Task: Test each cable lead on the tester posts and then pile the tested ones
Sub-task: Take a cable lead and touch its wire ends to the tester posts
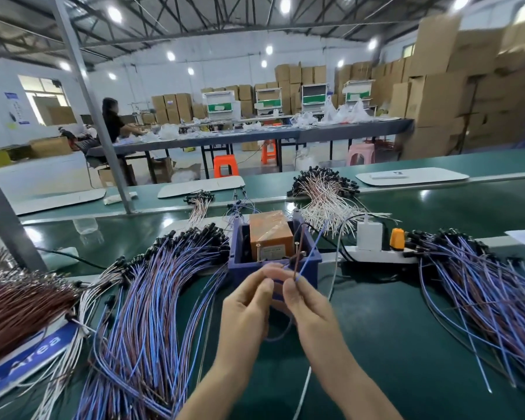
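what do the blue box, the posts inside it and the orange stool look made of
Blue box: moulded plastic by its look, matte, even colour, thick walls.
Posts: bare metal, likely, thin and shiny with screw-like heads.
Orange stool: probably plastic, one uniform bright colour, but too far to be sure.

A white power strip (376, 256) lies right of centre on the green counter (391, 328), carrying a white charger (369, 234) and an orange plug (397, 237). White trays (412, 178) rest along the far edge. Beyond, a person (112, 122) sits at a long table (255, 135) near stacked cardboard boxes (437, 86).
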`<state>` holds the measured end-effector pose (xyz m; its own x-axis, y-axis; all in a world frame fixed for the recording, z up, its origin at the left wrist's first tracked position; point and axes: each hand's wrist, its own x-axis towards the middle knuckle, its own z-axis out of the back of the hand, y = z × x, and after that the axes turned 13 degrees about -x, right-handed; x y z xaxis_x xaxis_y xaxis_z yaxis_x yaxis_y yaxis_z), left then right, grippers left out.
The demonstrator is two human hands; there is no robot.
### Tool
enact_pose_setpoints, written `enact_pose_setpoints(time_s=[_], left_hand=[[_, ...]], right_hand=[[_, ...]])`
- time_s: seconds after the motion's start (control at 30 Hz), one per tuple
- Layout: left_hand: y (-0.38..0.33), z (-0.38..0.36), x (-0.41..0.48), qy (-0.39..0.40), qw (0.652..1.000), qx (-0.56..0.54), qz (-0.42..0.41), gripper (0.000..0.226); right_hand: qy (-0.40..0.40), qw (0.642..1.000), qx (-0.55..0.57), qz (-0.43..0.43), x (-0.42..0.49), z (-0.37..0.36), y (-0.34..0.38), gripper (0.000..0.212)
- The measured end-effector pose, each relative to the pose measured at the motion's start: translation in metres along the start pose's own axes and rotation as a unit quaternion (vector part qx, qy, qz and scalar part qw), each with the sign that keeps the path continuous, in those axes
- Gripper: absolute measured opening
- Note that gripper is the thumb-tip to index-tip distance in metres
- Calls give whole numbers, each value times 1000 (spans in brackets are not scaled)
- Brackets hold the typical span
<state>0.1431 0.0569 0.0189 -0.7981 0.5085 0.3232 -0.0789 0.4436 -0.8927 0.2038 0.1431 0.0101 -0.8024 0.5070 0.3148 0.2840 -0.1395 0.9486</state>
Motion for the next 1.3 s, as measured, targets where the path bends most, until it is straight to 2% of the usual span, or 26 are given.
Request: enact_pose_setpoints(time_s=[0.13, 0.27, 0.37, 0.47, 0.63, 0.77, 0.87, 0.93, 1.0, 1.07, 1.17, 1.3], left_hand=[[22, 5, 4, 5, 999, 30, 31, 38], [45, 7, 0, 41, 996, 79, 30, 33], [57, 9, -4, 17, 992, 123, -18, 29], [61, 8, -4, -26, 991, 121, -58, 15], [69, 17, 2, -37, 977, 192, -88, 24], [72, 16, 5, -35, 967, 230, -101, 11], [69, 15, 5, -32, 966, 236, -97, 14], [67, 16, 5, -30, 974, 208, -80, 18], [68, 20, 6, -22, 978, 194, -73, 22], [70, 23, 7, -4, 977, 202, -60, 24], [73, 24, 6, 27, 979, 201, -27, 22], [69, 25, 3, 83, 983, 164, -3, 31]], right_hand=[[32, 998, -3, -60, 4, 2, -20, 29], [3, 997, -68, -43, 5, 2, -45, 32], [-11, 992, -125, -17, 5, 8, -58, 33], [-4, 976, -216, 14, 7, 13, -64, 34], [-5, 931, -362, 49, 3, 13, -69, 38], [15, 910, -413, 43, 4, 10, -64, 43], [59, 942, -329, 0, 6, 11, -65, 46], [83, 972, -212, -48, 7, 15, -63, 47], [106, 986, -90, -92, 12, 18, -61, 48], [116, 986, -2, -122, 16, 21, -59, 44], [100, 982, 66, -145, 21, 21, -55, 30], [107, 968, 140, -177, 22, 20, -49, 37]])
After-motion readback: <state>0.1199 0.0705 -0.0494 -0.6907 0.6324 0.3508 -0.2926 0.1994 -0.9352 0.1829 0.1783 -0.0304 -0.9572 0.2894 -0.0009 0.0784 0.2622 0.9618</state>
